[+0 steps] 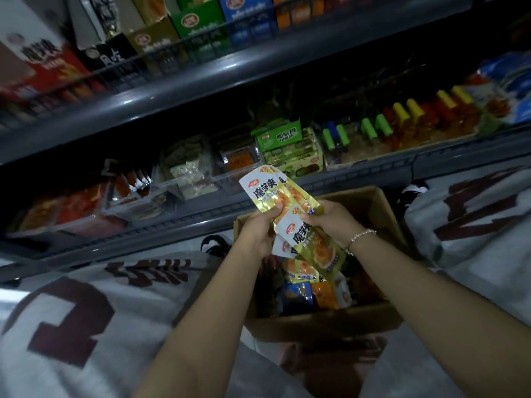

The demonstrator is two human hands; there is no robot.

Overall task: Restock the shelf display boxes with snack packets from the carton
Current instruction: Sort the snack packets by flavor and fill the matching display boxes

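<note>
Several gold-and-white foil snack packets [283, 196] are fanned between both hands above the open brown cardboard carton [373, 214]. Each packet shows "20%" in a red-orange corner flash, a small red oval logo, and large dark characters reading 魔芋爽; the smaller print beneath is too fine to read. The left hand [260, 234] grips the upper packets, thumb curled over their lower edge, and also the white corner of another packet tucked below. The right hand [330, 222], wearing a thin silver beaded bracelet [360, 238], pinches the top of the lower gold packet [311, 245], which hangs tilted down into the carton's mouth.

Inside the carton lie more packets (gold, blue and orange), their printing partly shadowed and hidden by the forearms. Behind it, the dark grey metal shelf [201, 214] carries clear plastic display bins [189, 179] of mixed snacks, hard to make out in the dim light. A green display box [280, 137] further right reads 脆软肉, with a smaller unreadable line under it. On the upper shelf, a red-and-white box [40, 58] at far left repeats large dark characters, blurred; green, blue and orange boxes beside it are cut off by the frame's top edge. Pale cloth with dark maroon lettering [66, 317] covers the person's knees on either side, its letters only partly visible.
</note>
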